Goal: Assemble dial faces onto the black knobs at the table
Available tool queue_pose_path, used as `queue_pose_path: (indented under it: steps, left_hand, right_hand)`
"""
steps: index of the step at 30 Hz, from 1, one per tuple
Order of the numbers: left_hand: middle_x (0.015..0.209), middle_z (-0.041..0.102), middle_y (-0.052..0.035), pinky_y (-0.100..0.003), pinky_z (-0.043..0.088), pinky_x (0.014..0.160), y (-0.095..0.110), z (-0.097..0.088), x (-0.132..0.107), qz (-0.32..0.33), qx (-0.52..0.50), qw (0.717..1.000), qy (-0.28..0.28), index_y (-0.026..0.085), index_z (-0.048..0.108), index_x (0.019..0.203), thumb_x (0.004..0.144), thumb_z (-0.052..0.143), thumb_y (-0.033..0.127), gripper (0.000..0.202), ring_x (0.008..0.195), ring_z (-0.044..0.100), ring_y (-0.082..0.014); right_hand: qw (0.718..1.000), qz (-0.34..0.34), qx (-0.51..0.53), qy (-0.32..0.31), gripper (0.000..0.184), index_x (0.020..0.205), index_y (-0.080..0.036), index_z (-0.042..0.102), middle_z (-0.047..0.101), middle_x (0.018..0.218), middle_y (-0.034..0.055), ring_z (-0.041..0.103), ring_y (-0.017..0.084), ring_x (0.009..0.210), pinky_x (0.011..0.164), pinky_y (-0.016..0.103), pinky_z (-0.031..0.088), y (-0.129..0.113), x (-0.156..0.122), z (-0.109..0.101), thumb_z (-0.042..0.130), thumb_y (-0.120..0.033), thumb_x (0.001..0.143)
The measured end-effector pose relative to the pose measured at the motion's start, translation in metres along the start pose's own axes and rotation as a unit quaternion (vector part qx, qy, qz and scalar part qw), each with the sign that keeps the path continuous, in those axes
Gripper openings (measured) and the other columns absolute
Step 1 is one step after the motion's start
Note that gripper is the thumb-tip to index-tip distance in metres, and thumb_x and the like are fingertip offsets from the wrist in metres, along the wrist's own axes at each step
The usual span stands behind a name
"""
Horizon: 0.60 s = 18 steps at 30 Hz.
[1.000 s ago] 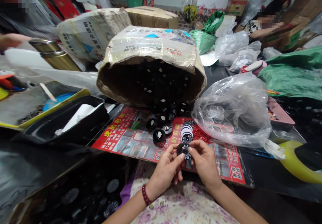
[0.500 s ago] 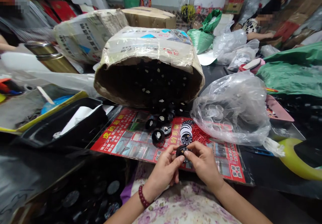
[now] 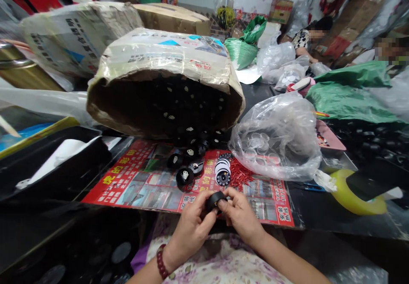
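Observation:
My left hand (image 3: 191,226) and my right hand (image 3: 239,213) meet over my lap and pinch a small black round part (image 3: 214,199) between their fingertips. Its rim faces the camera. Just beyond lie several loose black round parts (image 3: 184,175), a stack of printed dial discs (image 3: 223,171) and a heap of small red pieces (image 3: 242,176), all on a red printed sheet (image 3: 134,182). A torn cardboard box (image 3: 166,84) lies on its side, spilling black parts.
A clear plastic bag of transparent discs (image 3: 277,139) sits right of the box. A black tray (image 3: 54,164) is at left, a yellow tape roll (image 3: 354,194) at right. More boxes and green bags stand behind. Other people sit far right.
Both hands turned the black part so its edge faces up instead of its dial face. The camera swung right and tilted, shifting the scene leftward.

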State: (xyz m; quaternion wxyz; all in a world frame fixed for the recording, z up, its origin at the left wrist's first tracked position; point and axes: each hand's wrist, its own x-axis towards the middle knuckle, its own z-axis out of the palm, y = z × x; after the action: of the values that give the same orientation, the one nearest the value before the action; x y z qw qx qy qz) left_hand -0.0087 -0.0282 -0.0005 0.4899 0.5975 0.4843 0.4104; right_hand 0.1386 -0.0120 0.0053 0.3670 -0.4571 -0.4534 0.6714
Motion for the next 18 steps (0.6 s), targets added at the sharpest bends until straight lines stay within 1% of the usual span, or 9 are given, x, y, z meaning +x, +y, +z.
queue_pose_path:
  steps: [1,3,5,7,8,10,13,15,18]
  left_hand:
    - [0.086,0.065,-0.0024,-0.023,0.048,0.067,0.000,-0.002,0.000,0.008,0.015,1.000,-0.007,0.021,0.058,0.102,0.078,0.055,0.016,0.025,0.076,0.062,-0.0162]
    - [0.077,0.065,-0.0014,-0.022,0.047,0.057,0.000,-0.006,0.002,-0.019,0.000,1.000,-0.013,0.021,0.060,0.100,0.076,0.058,0.018,0.025,0.064,0.061,-0.0144]
    - [0.060,0.060,0.0030,-0.019,0.040,0.040,0.001,-0.008,0.007,-0.092,-0.074,0.993,0.003,0.021,0.058,0.103,0.077,0.059,0.024,0.027,0.042,0.051,-0.0102]
    - [0.046,0.050,0.0083,-0.017,0.031,0.030,0.002,-0.009,0.012,-0.164,-0.174,0.971,0.031,0.022,0.054,0.109,0.078,0.059,0.029,0.032,0.029,0.038,-0.0075]
    - [0.045,0.048,0.0090,-0.016,0.030,0.028,0.003,-0.010,0.015,-0.189,-0.220,0.956,0.040,0.022,0.052,0.110,0.078,0.059,0.030,0.033,0.028,0.036,-0.0071]
    - [0.054,0.057,0.0055,-0.016,0.034,0.028,0.006,-0.009,0.020,-0.215,-0.299,0.929,0.048,0.020,0.053,0.105,0.076,0.061,0.028,0.031,0.030,0.040,-0.0068]
    - [0.071,0.066,-0.0017,-0.018,0.039,0.029,0.010,-0.006,0.025,-0.237,-0.370,0.898,0.029,0.017,0.054,0.094,0.074,0.062,0.026,0.023,0.034,0.048,-0.0075]
    - [0.070,0.067,-0.0027,-0.019,0.040,0.029,0.011,-0.005,0.027,-0.236,-0.387,0.891,0.011,0.017,0.055,0.091,0.075,0.061,0.026,0.019,0.034,0.050,-0.0084]
    - [0.065,0.066,-0.0026,-0.017,0.038,0.028,0.010,-0.002,0.027,-0.234,-0.384,0.893,0.004,0.015,0.056,0.087,0.077,0.060,0.026,0.016,0.032,0.048,-0.0076]
  right_hand:
    - [1.000,-0.002,-0.013,-0.016,0.029,0.080,-0.019,0.049,0.046,0.049,-0.0087,0.035,0.005,0.037,0.038,0.017,0.025,0.000,-0.002,-0.003,0.061,-0.046,0.076]
    - [0.996,-0.022,-0.080,-0.022,0.022,0.086,-0.019,0.054,0.049,0.052,-0.0070,0.041,0.008,0.042,0.042,0.019,0.030,-0.002,-0.007,-0.017,0.059,-0.039,0.079]
    - [0.977,-0.077,-0.196,0.035,0.012,0.086,-0.019,0.060,0.056,0.062,-0.0030,0.049,0.011,0.054,0.052,0.023,0.037,-0.006,-0.010,-0.038,0.056,-0.030,0.082]
    - [0.930,-0.139,-0.318,0.118,0.010,0.078,-0.019,0.061,0.060,0.071,0.0004,0.053,0.015,0.068,0.063,0.026,0.039,-0.010,-0.009,-0.060,0.052,-0.021,0.082]
    - [0.905,-0.159,-0.368,0.143,0.012,0.074,-0.019,0.060,0.061,0.074,0.0016,0.054,0.016,0.072,0.067,0.028,0.039,-0.012,-0.008,-0.070,0.051,-0.017,0.081]
    - [0.867,-0.175,-0.442,0.151,0.015,0.072,-0.019,0.059,0.061,0.077,0.0030,0.053,0.018,0.077,0.071,0.030,0.039,-0.014,-0.003,-0.081,0.049,-0.011,0.080]
    - [0.834,-0.179,-0.506,0.129,0.016,0.072,-0.019,0.057,0.060,0.080,0.0040,0.051,0.019,0.081,0.073,0.031,0.038,-0.015,0.005,-0.078,0.050,-0.007,0.079]
    - [0.823,-0.171,-0.528,0.126,0.015,0.071,-0.020,0.056,0.059,0.080,0.0037,0.050,0.019,0.082,0.073,0.030,0.038,-0.015,0.009,-0.071,0.052,-0.008,0.079]
    - [0.811,-0.144,-0.552,0.130,0.014,0.068,-0.019,0.054,0.058,0.077,0.0031,0.049,0.019,0.080,0.072,0.030,0.036,-0.015,0.013,-0.063,0.057,-0.012,0.079]
